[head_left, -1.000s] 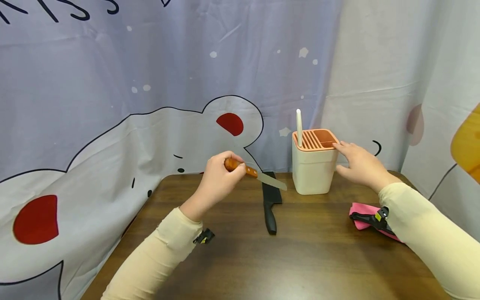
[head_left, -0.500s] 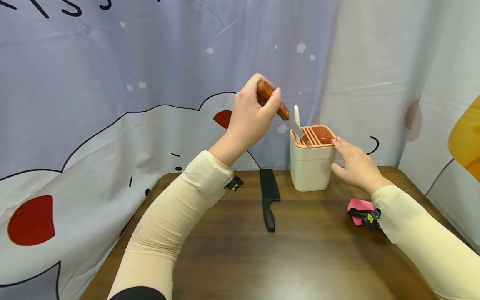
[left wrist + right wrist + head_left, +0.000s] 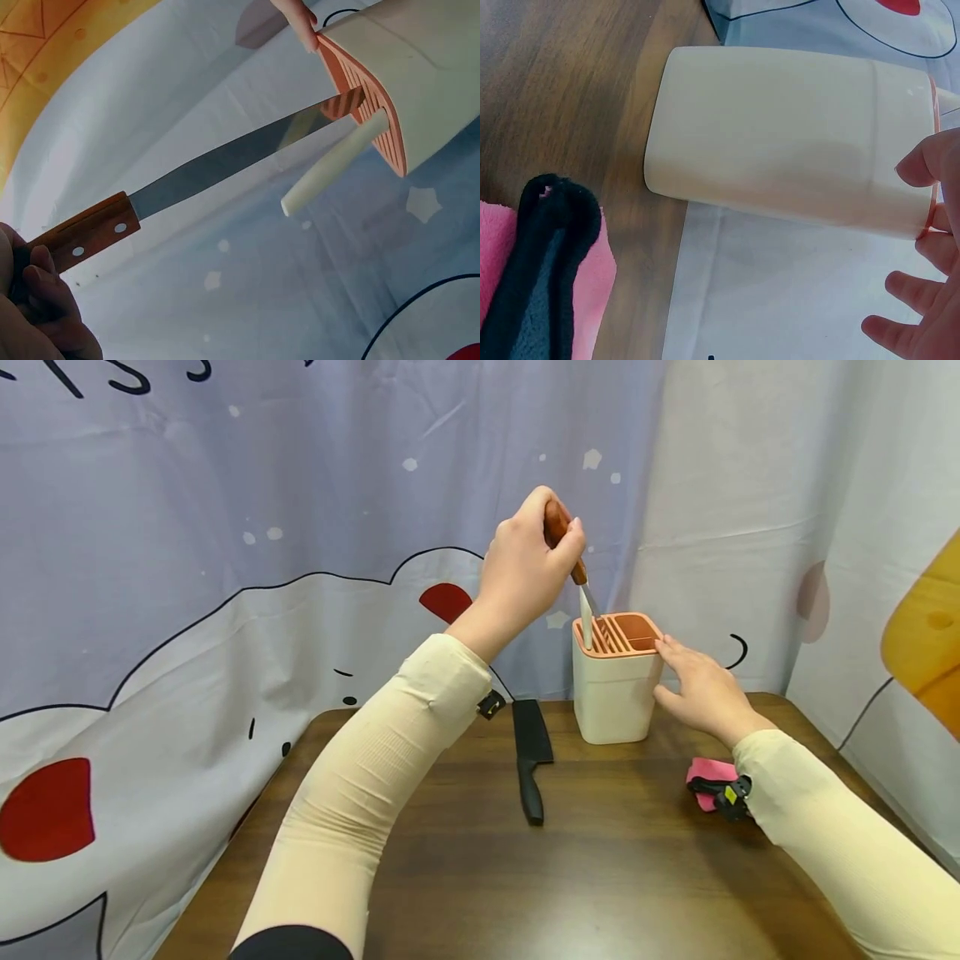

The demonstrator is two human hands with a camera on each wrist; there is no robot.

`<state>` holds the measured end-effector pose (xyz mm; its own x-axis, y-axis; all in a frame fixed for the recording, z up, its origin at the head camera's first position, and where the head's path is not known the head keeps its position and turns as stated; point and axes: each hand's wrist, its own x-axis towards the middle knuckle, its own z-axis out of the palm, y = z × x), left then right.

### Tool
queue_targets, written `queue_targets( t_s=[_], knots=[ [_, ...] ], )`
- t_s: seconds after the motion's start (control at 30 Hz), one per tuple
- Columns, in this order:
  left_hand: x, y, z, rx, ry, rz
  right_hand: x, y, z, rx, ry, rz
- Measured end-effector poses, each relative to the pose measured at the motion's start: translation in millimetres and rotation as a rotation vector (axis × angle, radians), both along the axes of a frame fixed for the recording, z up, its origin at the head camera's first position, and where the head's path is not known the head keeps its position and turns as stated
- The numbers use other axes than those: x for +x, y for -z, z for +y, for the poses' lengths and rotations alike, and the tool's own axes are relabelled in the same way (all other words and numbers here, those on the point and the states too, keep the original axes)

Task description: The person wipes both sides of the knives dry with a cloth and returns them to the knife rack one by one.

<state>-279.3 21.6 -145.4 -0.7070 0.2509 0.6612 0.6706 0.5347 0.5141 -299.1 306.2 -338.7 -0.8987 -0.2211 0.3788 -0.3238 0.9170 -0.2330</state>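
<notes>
My left hand (image 3: 528, 556) grips the wooden handle of a knife (image 3: 217, 169) above the knife block (image 3: 613, 697). The blade slants down, its tip at the slots of the orange top; the left wrist view suggests it is just inside one, though the depth cannot be told. A white handle (image 3: 330, 169) sticks up from a slot beside the blade. With fingers extended, my right hand (image 3: 701, 689) touches the block's right upper rim. In the right wrist view its thumb and fingertips lie by the orange edge of the cream body (image 3: 780, 135).
A black cleaver (image 3: 531, 752) lies flat on the brown table (image 3: 465, 877), left of the block. Near my right forearm lies a pink cloth (image 3: 705, 772) with a dark strip (image 3: 540, 262) over it. A printed curtain (image 3: 337, 460) hangs behind.
My left hand has raised the knife from over the cleaver and carried it right to the block, tilting the blade steeper. My right hand has stayed at the rim.
</notes>
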Motion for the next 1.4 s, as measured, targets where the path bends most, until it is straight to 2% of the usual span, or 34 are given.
queue_targets(
  t_s=[0.1, 0.27, 0.37, 0.47, 0.6, 0.73, 0.83, 1.07, 1.4],
  knots=[
    [-3.0, -2.7, 6.0, -0.016, -0.012, -0.023, 0.6, 0.4, 0.4, -0.001, 0.001, -0.005],
    [-8.6, -7.5, 21.5, -0.058, 0.014, -0.091, 0.8, 0.1, 1.1, -0.006, 0.005, 0.001],
    [-14.9, -3.2, 32.5, -0.082, 0.034, -0.146, 1.4, 0.8, 0.9, -0.014, 0.011, -0.001],
    [-23.8, 10.0, 42.9, -0.107, 0.04, -0.199, 2.9, 1.3, 0.6, -0.023, 0.016, -0.005],
    [-38.3, 35.8, 54.4, -0.152, 0.017, -0.239, 3.7, 0.7, -0.3, -0.03, 0.018, -0.019],
    [-51.9, 60.3, 62.7, -0.182, -0.017, -0.25, 4.1, -0.4, -2.3, -0.032, 0.014, -0.038],
    [-60.1, 73.6, 65.9, -0.195, -0.046, -0.247, 4.4, -0.6, -4.1, -0.03, 0.009, -0.042],
    [-72.2, 91.5, 68.8, -0.226, -0.101, -0.237, 4.8, -0.1, -6.4, -0.032, 0.009, -0.026],
    [-78.2, 106.1, 71.2, -0.29, -0.169, -0.237, 5.4, 1.0, -9.9, -0.045, 0.004, -0.046]
  ],
)
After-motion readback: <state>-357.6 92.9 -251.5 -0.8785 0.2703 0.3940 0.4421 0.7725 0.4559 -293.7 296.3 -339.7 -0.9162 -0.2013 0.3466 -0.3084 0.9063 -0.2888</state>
